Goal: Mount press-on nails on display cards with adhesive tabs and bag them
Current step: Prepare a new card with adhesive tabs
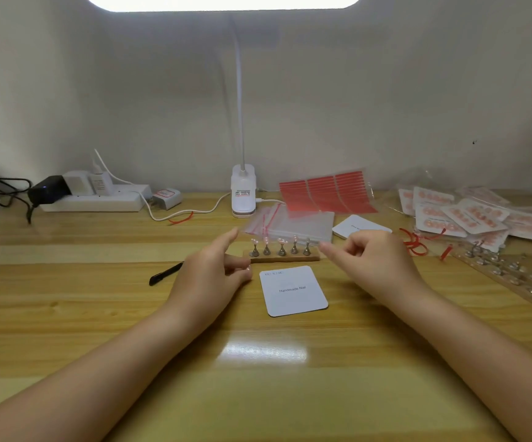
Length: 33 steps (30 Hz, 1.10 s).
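Near the lower middle of the frame, on the worktop: a blank display card printed "Handmade Nail", flat, no nails on it yet. Just left of the card, the left hand, index finger stretched toward the stand, other fingers curled loosely, holding nothing. Right of the card, the right hand, index finger extended toward the stand, the remaining fingers curled, also with no visible object in the grip.

Just behind the card, between both hands: the nail stand, a wooden strip with five metal holders, each with a small press-on nail on top.

Probably the step in hand: lifting one nail from a holder. Better to steady the strip with one hand, pinch the nail by its edges, pull straight up.

Farther, in the upper right: zip bags, red adhesive tab sheets, finished bagged cards.

Hard to make out: nail colour and design, small text at the card's top. Second stand at the right edge cut off.
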Available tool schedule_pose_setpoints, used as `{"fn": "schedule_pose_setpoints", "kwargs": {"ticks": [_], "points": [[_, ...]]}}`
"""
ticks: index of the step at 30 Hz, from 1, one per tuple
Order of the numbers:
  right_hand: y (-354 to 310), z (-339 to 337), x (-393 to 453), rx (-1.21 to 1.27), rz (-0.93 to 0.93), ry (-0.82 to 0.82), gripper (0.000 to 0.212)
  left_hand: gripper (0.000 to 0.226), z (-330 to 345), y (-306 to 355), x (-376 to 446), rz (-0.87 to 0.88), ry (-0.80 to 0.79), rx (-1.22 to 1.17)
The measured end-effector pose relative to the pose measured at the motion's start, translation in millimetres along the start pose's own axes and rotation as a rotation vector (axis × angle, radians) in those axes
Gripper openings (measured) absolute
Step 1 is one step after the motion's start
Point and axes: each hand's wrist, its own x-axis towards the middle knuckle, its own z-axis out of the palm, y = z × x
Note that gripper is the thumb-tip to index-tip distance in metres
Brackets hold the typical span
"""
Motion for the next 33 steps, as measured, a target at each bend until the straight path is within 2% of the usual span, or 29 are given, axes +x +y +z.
{"fn": "schedule_pose_setpoints", "kwargs": {"ticks": [2, 5, 8, 11, 15, 18, 21, 24, 30, 33], "points": [[1, -10, 9, -0.09, 0.037, 0.013, 0.042, 0.079, 0, -2, 1, -0.022, 0.002, -0.034], [10, -20, 28, -0.163, 0.115, 0.004, 0.024, 0.076, 0, -3, 0, -0.006, 0.009, -0.061], [29, -24, 55, -0.274, 0.152, 0.065, 0.011, 0.057, 1, -4, 0, 0.014, 0.028, -0.064], [50, -23, 86, -0.36, 0.198, 0.122, 0.02, 0.039, 1, -5, 0, 0.022, 0.043, -0.023], [67, -12, 114, -0.464, 0.271, 0.095, 0.035, 0.037, 2, -6, 1, 0.011, 0.043, 0.001], [72, -5, 127, -0.4, 0.338, 0.076, 0.046, 0.031, 3, -6, 1, 0.014, 0.078, -0.011], [69, -1, 137, -0.22, 0.436, 0.008, 0.057, 0.027, 4, -4, 1, 0.011, 0.099, -0.024], [66, 1, 144, -0.138, 0.489, -0.035, 0.055, 0.026, 3, -2, 1, 0.008, 0.096, -0.035], [60, 6, 155, -0.201, 0.544, -0.103, 0.051, 0.025, 3, 0, 0, -0.015, 0.102, -0.061], [56, 8, 156, -0.261, 0.458, -0.134, 0.046, 0.025, 3, 1, -1, -0.023, 0.095, -0.065]]}}
